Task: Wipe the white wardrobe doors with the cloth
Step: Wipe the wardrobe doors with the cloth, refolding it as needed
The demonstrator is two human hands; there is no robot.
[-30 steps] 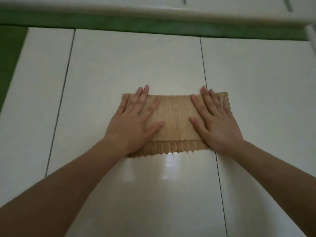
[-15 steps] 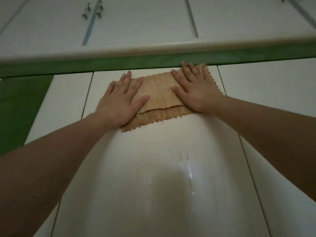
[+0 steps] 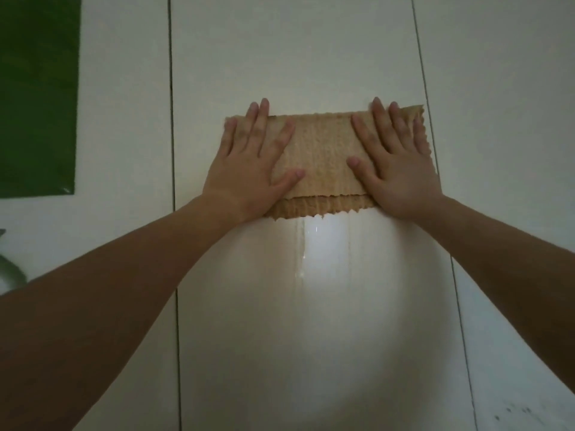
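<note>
A folded tan cloth (image 3: pixel 323 160) with zigzag edges lies flat against the middle white wardrobe door (image 3: pixel 295 321). My left hand (image 3: pixel 252 169) presses its left half with straight, spread fingers. My right hand (image 3: pixel 395 169) presses its right half the same way, its outer fingers near the cloth's right edge. A bright wet sheen with thin drip lines shows on the door just below the cloth.
Dark vertical gaps separate the middle door from the left door (image 3: pixel 124 119) and the right door (image 3: pixel 504 150). A green wall patch (image 3: pixel 37 94) shows at the upper left. A grey curved object (image 3: pixel 9 272) sits at the left edge.
Both hands slid the cloth up to the door's top edge and then back down the door. The green strip and upper cabinets have left the view.
</note>
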